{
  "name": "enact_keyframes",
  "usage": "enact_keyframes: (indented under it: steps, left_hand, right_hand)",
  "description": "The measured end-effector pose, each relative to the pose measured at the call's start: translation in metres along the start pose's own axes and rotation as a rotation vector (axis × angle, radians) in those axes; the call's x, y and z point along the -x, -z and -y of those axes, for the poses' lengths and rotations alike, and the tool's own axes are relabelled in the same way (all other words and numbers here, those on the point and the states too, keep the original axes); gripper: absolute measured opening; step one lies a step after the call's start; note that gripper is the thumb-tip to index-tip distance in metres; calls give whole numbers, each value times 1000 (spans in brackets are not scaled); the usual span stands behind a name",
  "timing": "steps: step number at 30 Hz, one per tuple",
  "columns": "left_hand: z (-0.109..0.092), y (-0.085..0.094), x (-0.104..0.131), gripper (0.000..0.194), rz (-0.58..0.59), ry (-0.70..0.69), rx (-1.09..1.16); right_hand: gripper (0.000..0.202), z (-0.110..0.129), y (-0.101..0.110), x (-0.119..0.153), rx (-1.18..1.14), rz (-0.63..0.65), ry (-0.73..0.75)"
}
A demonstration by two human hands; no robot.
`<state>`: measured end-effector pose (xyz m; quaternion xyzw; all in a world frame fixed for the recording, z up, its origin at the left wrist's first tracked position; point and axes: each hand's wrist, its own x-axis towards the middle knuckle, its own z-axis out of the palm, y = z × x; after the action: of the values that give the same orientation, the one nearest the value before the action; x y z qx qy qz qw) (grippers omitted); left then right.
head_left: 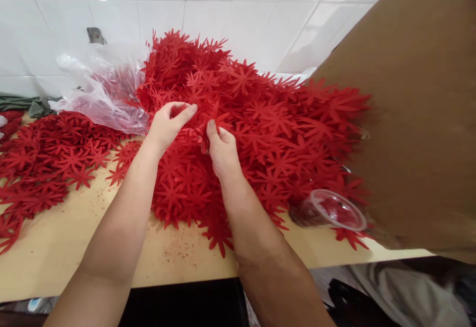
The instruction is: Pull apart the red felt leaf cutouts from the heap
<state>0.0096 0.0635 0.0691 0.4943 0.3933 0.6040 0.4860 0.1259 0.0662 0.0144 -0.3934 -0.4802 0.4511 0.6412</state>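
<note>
A large heap of red flower-shaped cut-outs [253, 114] with narrow petals lies before me on the table. Over its middle, my left hand [165, 126] has thumb and fingertips pinched together; whatever may be between them is too small to make out. Just to its right, my right hand [224, 151] is closed, thumb on top, on a red flower cut-out [204, 137] that is partly hidden by the fingers. The two hands are a short distance apart. A clear plastic cup [316, 210] with dark red contents leans tilted at the heap's front right.
More red flowers [55, 158] spread over the left of the table [111, 262]. A clear plastic bag [107, 94] lies behind them. Brown cardboard [416, 119] rises at the right, and a white tiled wall [208, 15] at the back. Dark green cloth [39, 106] lies far left.
</note>
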Motion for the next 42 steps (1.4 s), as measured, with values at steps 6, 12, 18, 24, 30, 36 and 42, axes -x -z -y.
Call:
enact_keyframes:
  steps: [6, 12, 18, 24, 30, 36, 42]
  left_hand:
    - [6, -4, 3, 13, 140, -147, -341]
    - [13, 0, -3, 5, 62, -109, -197]
    - [6, -4, 4, 17, 152, -89, -218]
    - [10, -6, 4, 14, 182, -126, -337]
    - [18, -2, -4, 7, 105, -135, -270]
    - [17, -2, -3, 8, 110, -171, -414]
    - [13, -6, 2, 16, 159, -173, -521]
  right_hand:
    - [48, 3, -3, 0, -247, 131, -76]
    - [47, 3, -2, -1, -197, 28, -42]
    - [45, 3, 1, -3, -149, -62, -35]
    - [38, -1, -1, -3, -238, 14, -70]
    - [35, 4, -5, 1, -258, 25, -38]
    - [31, 1, 0, -3, -354, -127, -46]
    - [25, 0, 0, -6, -422, -180, 29]
